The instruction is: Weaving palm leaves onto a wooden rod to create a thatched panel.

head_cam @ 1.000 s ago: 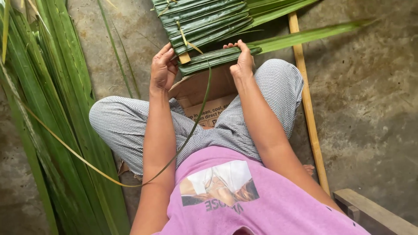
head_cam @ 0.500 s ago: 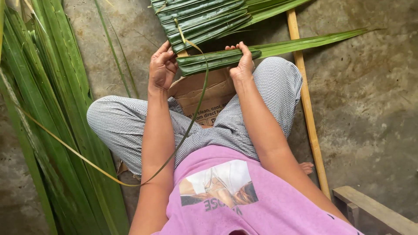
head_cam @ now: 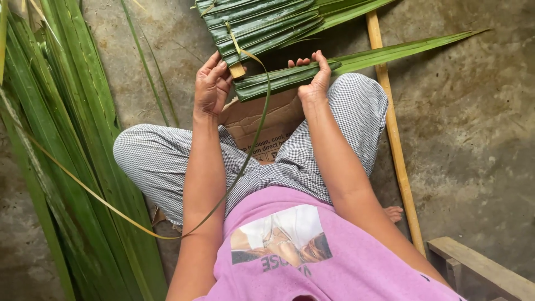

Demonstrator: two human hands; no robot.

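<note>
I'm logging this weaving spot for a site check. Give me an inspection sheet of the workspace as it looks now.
Surface: bare grey concrete floor, stained.
Job's things: folded palm leaf held over a wooden slat; stitched leaf panel above it; thin leaf strip trails across the lap.
Clutter: cardboard piece under the legs; loose palm fronds piled at the side.
Grippers: left hand at the slat end; right hand clasps the folded leaf.
Cables: nothing seen.
Surroundings: long bamboo pole; wooden bench corner.

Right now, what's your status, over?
Left hand at the stick end. Right hand pressing the folded leaf. Thin strip trails across the lap; nothing blocking.
</note>
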